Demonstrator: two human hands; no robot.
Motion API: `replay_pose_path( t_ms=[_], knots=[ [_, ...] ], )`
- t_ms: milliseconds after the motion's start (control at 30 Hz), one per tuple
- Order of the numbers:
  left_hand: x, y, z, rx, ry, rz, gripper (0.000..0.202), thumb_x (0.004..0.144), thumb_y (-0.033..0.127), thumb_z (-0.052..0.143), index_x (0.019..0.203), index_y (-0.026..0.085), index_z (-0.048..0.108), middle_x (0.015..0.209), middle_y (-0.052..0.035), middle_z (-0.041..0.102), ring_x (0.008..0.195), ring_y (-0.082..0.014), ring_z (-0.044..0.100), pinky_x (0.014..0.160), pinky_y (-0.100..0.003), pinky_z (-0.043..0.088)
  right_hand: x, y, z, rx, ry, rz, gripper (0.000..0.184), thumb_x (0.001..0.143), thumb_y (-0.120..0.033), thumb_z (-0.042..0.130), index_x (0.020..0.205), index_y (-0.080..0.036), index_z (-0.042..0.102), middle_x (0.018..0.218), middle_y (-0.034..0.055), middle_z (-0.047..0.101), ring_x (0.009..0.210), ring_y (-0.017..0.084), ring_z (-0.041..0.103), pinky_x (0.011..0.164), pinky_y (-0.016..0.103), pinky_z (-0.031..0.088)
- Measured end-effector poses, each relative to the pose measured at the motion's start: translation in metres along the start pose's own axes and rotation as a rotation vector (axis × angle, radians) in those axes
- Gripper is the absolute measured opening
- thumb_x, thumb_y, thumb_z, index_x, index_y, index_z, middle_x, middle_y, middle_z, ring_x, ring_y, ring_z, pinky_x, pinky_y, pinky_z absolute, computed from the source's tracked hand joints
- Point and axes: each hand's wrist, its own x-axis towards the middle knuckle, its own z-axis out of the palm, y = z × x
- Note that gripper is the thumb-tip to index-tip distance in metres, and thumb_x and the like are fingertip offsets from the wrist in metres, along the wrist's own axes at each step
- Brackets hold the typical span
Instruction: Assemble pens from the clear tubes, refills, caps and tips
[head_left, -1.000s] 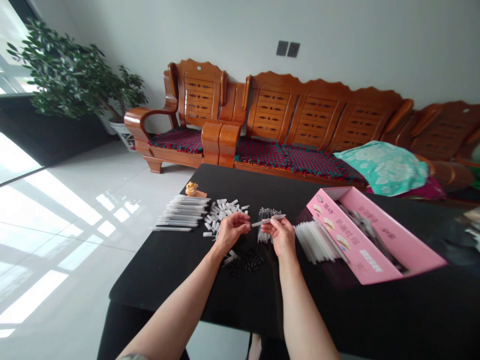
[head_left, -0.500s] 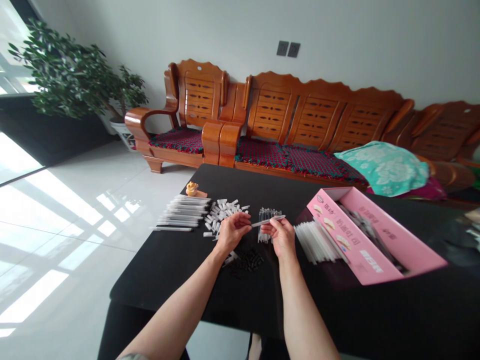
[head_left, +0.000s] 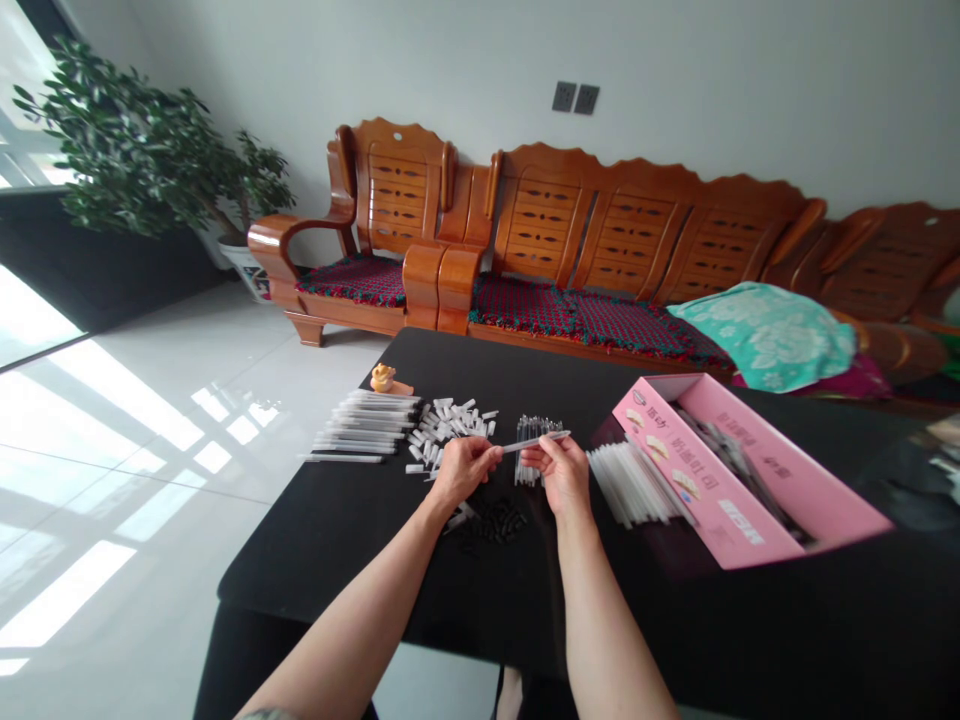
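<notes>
**Slim pen (head_left: pixel 536 442) gripped in right hand (head_left: pixel 564 475) over black table (head_left: pixel 315 560)**

In the head view, the slim pen is held nearly level above the table, pinched between the thumb and fingers of the right hand. Its pointed end is directed toward the left hand (head_left: pixel 465 472), whose fingers are drawn together just beside it. Whether that end is touched, or whether something small is held by the left hand, cannot be told. The two hands are close but apart.

Directly below and between the hands, a bundle of clear pen tubes (head_left: pixel 529 452) is laid on the table. A heap of small black parts (head_left: pixel 493 522) is spread below the left hand, and a heap of white caps (head_left: pixel 450 425) lies just beyond it. A row of white pens (head_left: pixel 367 425) is laid further left, near an orange figurine (head_left: pixel 383 377). To the right, a pile of white tubes (head_left: pixel 630 485) rests against a pink cardboard box (head_left: pixel 720 480), whose dark contents are too blurred to name.

Beyond the table stands a wooden sofa (head_left: pixel 622 225) with red woven cushions and a teal cloth (head_left: pixel 761 335). A potted plant (head_left: pixel 142 140) stands at its left end.
</notes>
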Motion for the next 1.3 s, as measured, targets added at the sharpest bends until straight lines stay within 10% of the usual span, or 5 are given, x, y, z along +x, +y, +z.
replay_pose_path(
  t_ms=[633,833,1033,1200,1300],
  knots=[
    [0.0008,0.0016,-0.0011,-0.143,0.077,0.024,0.042,0.069,0.044,0.075,0.099,0.016,0.065,0.071,0.0005,0.066,0.048,-0.0086,0.054,0.045,-0.018,0.037,-0.0001,-0.0005,0.0000,-0.013,-0.015,0.009,0.028,0.068,-0.026,0.079,0.084,-0.017,0.058,0.066,0.0058,0.074,0.057,0.021,0.072,0.053,0.028,0.060],
    [-0.0015,0.0024,-0.0017,-0.029,-0.016,-0.008,0.042,0.085,0.050,0.054,0.070,0.013,0.066,0.054,-0.0001,0.059,0.039,-0.0064,0.046,0.040,-0.017,0.032,-0.0002,-0.0014,0.0009,-0.017,-0.022,0.004,0.028,0.068,-0.026,0.080,0.083,-0.017,0.057,0.064,0.0050,0.073,0.056,0.022,0.072,0.051,0.028,0.060],
    [-0.0002,0.0027,-0.0012,-0.140,0.037,-0.019,0.042,0.071,0.046,0.073,0.099,0.015,0.065,0.069,0.0003,0.065,0.045,-0.0078,0.051,0.038,-0.016,0.033,-0.0009,-0.0010,0.0015,-0.016,-0.028,0.008,0.029,0.068,-0.027,0.080,0.083,-0.017,0.057,0.065,0.0045,0.073,0.056,0.021,0.072,0.052,0.028,0.060],
    [-0.0029,0.0063,-0.0016,0.002,-0.049,-0.013,0.038,0.082,0.048,0.060,0.069,0.013,0.066,0.048,0.0018,0.054,0.039,-0.0066,0.046,0.041,-0.017,0.031,-0.0005,-0.0011,0.0011,-0.032,-0.032,0.012,0.026,0.069,-0.026,0.078,0.082,-0.016,0.059,0.065,0.0048,0.073,0.054,0.020,0.071,0.050,0.028,0.059],
    [-0.0023,0.0061,-0.0077,-0.049,-0.035,0.000,0.034,0.075,0.045,0.069,0.086,0.013,0.069,0.056,0.0017,0.059,0.044,-0.0084,0.050,0.041,-0.017,0.034,-0.0003,-0.0031,-0.0007,-0.021,-0.029,0.020,0.023,0.069,-0.026,0.077,0.081,-0.016,0.060,0.066,0.0055,0.073,0.051,0.018,0.069,0.048,0.027,0.058]
  ],
)
